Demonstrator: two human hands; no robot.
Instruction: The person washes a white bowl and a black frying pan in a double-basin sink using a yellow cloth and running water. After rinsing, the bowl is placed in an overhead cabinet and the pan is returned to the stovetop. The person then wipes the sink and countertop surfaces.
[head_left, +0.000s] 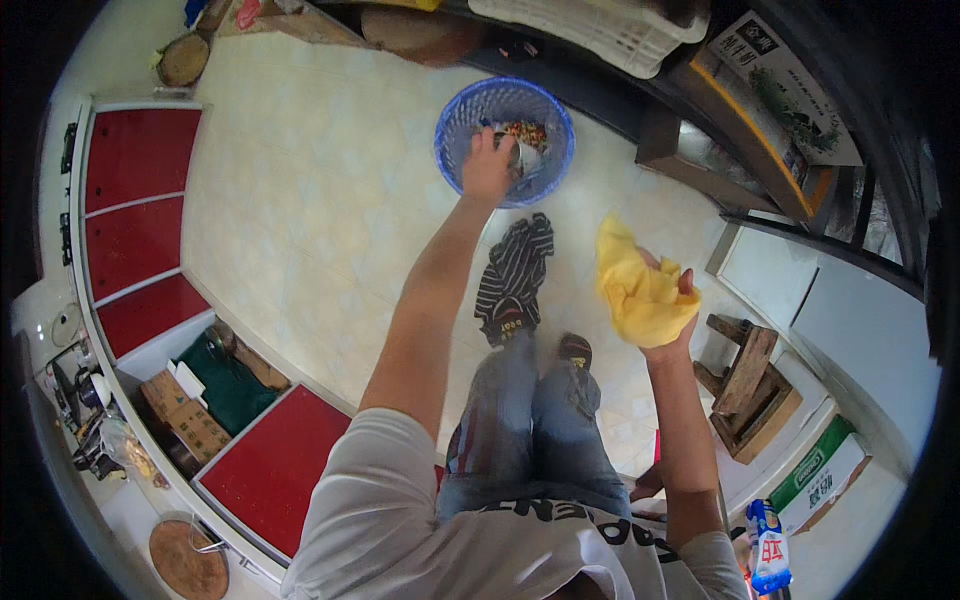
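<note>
My left hand (487, 169) reaches over the near rim of a blue plastic basket (450, 142) on the floor. Its fingers bend down onto mixed contents, among them a multicoloured patterned piece (528, 133) and something pale (529, 159). Whether they grip anything there is hidden. Bunched in my right hand (679, 300) is a yellow cloth (637, 292), held above the floor to the right. Between the basket and my foot lies a black-and-white striped cloth (517, 262), crumpled against the shoe.
A wooden stool (746, 367) and a green-and-white carton (817, 472) stand at right. Red cabinet doors (142, 161) line the left side, with an open compartment holding cardboard boxes (184, 420). A dark shelf above the basket carries a white plastic crate (600, 30).
</note>
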